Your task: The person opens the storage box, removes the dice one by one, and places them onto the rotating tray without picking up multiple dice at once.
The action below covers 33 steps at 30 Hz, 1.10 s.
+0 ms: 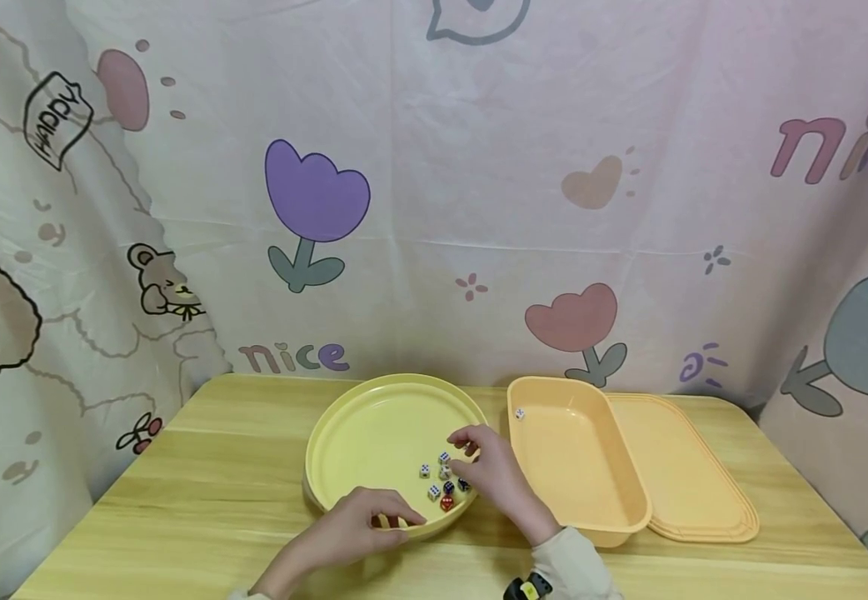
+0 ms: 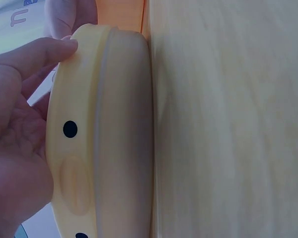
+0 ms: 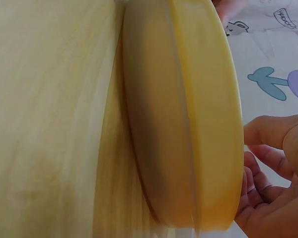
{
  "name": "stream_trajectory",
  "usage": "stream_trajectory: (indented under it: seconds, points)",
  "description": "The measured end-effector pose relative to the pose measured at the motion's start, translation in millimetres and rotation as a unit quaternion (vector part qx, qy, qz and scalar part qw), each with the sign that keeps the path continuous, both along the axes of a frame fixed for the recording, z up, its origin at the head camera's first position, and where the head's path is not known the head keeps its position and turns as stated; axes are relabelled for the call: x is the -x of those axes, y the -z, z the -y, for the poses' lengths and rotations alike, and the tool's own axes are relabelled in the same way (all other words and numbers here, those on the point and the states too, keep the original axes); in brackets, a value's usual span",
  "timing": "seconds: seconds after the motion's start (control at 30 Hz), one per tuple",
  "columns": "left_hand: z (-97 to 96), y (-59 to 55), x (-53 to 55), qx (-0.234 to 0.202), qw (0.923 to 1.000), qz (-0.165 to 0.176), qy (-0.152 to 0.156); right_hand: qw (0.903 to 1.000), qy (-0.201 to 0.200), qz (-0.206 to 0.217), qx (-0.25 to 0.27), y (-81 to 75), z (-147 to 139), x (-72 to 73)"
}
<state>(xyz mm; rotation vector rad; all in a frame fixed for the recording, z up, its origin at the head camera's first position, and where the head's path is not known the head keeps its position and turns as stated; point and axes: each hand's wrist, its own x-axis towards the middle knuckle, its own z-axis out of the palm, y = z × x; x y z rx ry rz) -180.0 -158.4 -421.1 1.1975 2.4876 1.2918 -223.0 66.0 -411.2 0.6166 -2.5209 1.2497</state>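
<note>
Several dice (image 1: 434, 492), white, dark and one red, lie in the right front part of a round yellow tray (image 1: 362, 442). At the tray's near rim is my left hand (image 1: 366, 521), its thumb (image 2: 64, 48) on the outer side and its fingers over the edge, holding the rim. My right hand (image 1: 490, 471) hovers over the tray's right edge beside the dice, thumb and forefinger apart and the other fingers bent. In the right wrist view the rim partly hides the fingertips of the right hand (image 3: 275, 168).
An orange rectangular box (image 1: 576, 454) stands right of the tray, with one white die (image 1: 520, 413) in its far left corner. Its flat orange lid (image 1: 692, 475) lies against its right side. A printed cloth (image 1: 434, 167) hangs behind the wooden table (image 1: 202, 500).
</note>
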Motion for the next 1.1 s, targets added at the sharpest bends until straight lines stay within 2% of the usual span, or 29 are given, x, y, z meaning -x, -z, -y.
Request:
stream_trajectory:
  seconds: [0.43, 0.77, 0.97, 1.1]
  points:
    - [0.0, 0.8, -0.4, 0.005, 1.0000, -0.001, -0.006, 1.0000, 0.000, -0.002, -0.007, 0.2, -1.5, 0.3]
    - [-2.9, -2.0, 0.0, -0.002, 1.0000, 0.002, 0.000, 1.0000, -0.001, 0.001, -0.008, -2.6, -3.6, -0.2]
    - [-2.0, 0.3, 1.6, 0.002, 1.0000, 0.006, -0.001, 0.9993, 0.007, 0.020, 0.031, -14.2, -8.4, -0.5]
    - [-0.9, 0.7, 1.4, 0.000, 0.9999, 0.011, -0.001, 0.9978, 0.032, 0.023, 0.053, -22.8, -16.1, 1.3]
